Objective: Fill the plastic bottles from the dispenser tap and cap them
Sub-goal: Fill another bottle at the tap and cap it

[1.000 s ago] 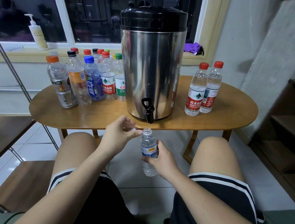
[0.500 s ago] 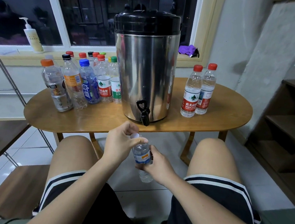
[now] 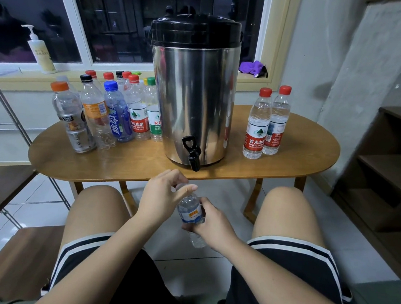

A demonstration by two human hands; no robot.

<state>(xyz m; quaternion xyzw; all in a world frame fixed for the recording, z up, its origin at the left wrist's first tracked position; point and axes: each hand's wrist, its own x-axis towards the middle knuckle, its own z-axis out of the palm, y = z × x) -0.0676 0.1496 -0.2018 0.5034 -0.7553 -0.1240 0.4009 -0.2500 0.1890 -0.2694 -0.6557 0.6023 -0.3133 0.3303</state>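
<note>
The left hand's fingertips are curled together in a pinch on the pale cap at the top of the small bottle, just left of the frame's centre. The cap shows only in part between thumb and forefinger, and I cannot tell how far it sits on the neck. The left hand arches over the bottle's shoulder from the left. Just below and to the right, the right hand grasps the bottle round its blue-and-yellow label, and the clear base sticks out beneath the palm. The bottle leans slightly, top toward the upper left, held in the air between the person's bare knees and below the front edge of the table. Above the hands, the black tap of the steel dispenser sits near that edge. A cluster of capped bottles stands at centre left on the table, and two red-capped bottles at centre right. A pump bottle stands on the window sill at upper left.
</note>
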